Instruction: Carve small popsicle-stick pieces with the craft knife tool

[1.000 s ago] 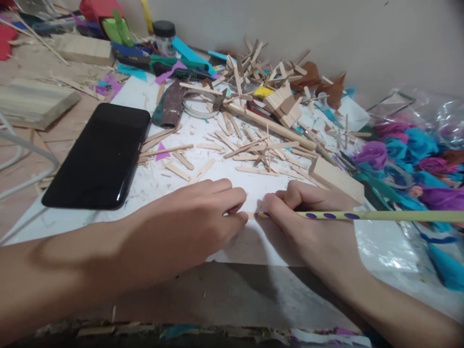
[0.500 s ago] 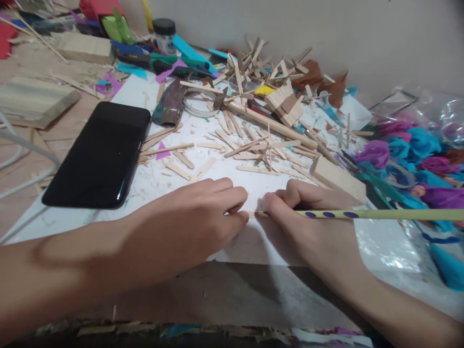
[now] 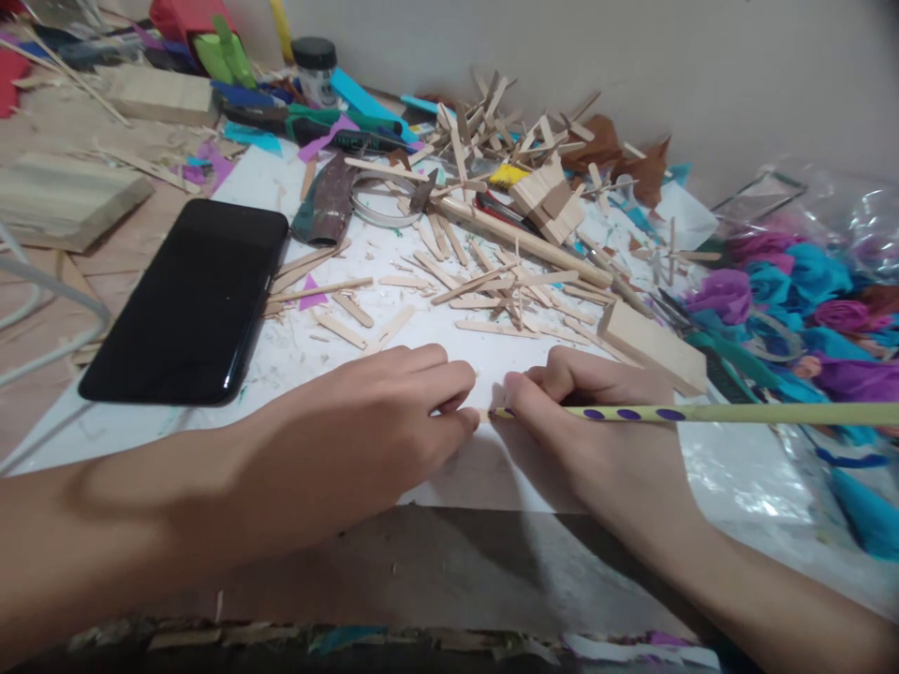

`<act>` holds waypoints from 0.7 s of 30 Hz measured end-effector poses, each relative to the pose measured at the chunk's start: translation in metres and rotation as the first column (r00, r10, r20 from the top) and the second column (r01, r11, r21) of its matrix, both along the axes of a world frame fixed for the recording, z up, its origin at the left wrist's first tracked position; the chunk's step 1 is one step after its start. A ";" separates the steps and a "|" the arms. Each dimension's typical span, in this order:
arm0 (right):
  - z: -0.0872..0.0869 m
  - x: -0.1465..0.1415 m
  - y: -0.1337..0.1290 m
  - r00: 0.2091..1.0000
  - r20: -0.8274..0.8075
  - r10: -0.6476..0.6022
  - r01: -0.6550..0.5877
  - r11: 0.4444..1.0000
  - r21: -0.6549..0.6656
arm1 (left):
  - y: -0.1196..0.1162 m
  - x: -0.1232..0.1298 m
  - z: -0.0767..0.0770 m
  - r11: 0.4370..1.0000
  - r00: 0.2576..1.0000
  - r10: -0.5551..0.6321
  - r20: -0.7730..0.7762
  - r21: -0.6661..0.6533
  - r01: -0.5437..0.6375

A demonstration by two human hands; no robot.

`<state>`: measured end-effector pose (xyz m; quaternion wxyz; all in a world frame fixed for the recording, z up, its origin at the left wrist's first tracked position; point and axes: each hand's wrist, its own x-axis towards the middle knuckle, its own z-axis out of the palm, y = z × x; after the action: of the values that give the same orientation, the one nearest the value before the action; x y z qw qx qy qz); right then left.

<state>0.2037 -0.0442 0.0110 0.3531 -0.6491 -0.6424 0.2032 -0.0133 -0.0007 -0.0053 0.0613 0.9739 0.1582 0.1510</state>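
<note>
My right hand is closed around a yellow-green pencil with purple dots, its tip pointing left. That tip touches or nearly touches the end of a small wooden stick, which pokes out from the fingertips of my left hand. My left thumb and fingers are pinched together on the stick; most of it is hidden under the hand. Both hands rest on a white paper sheet near the table's front edge. Beyond them lie several loose craft sticks.
A black phone lies left of my left hand. Behind are a tape roll, a wooden rod and a heap of sticks. A wood block sits beyond my right hand, with crepe-paper flowers at the right.
The view has shifted very slightly. Both hands keep their grips, and the pencil tip stays by the stick's end, with hardly any movement.
</note>
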 end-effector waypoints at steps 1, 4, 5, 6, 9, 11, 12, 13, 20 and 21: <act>0.000 0.000 0.000 1.000 -0.005 0.001 -0.001 1.000 -0.006 | 0.000 0.000 0.000 1.000 1.000 -0.003 -0.004 0.008 0.003; 0.001 0.000 0.001 1.000 -0.013 -0.007 0.007 1.000 -0.023 | 0.000 0.000 0.000 1.000 1.000 -0.008 -0.012 0.023 0.008; 0.001 0.000 0.001 1.000 -0.010 -0.010 0.010 1.000 -0.020 | -0.001 0.000 0.000 1.000 1.000 -0.003 -0.009 0.023 0.003; 0.001 0.000 0.001 1.000 -0.004 -0.012 0.012 1.000 -0.015 | -0.001 0.000 0.000 1.000 1.000 -0.001 -0.009 0.024 0.002; 0.001 -0.001 0.001 1.000 0.009 -0.014 0.014 1.000 0.001 | -0.001 0.000 0.000 1.000 1.000 0.000 -0.010 0.023 0.001; 0.001 -0.001 0.001 1.000 0.012 -0.010 0.010 1.000 -0.004 | 0.000 0.000 0.000 0.999 1.000 -0.001 -0.015 0.034 0.002; 0.001 -0.001 0.001 1.000 0.013 -0.009 0.009 1.000 -0.006 | 0.000 0.000 0.000 0.999 1.000 0.000 -0.016 0.037 0.000; 0.001 -0.001 0.001 1.000 0.014 -0.007 0.007 1.000 -0.004 | 0.000 0.000 0.000 0.999 1.000 0.005 -0.013 0.040 -0.005; 0.002 0.000 0.000 1.000 0.001 -0.007 0.007 1.000 -0.020 | 0.001 0.000 0.001 1.000 1.000 0.011 -0.027 0.006 -0.011; 0.002 -0.001 0.000 1.000 -0.002 -0.009 0.009 1.000 -0.024 | 0.001 0.001 0.001 1.000 1.000 0.008 -0.029 -0.002 -0.008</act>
<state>0.2032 -0.0441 0.0133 0.3468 -0.6560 -0.6367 0.2097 -0.0126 0.0002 -0.0040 0.0594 0.9753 0.1632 0.1368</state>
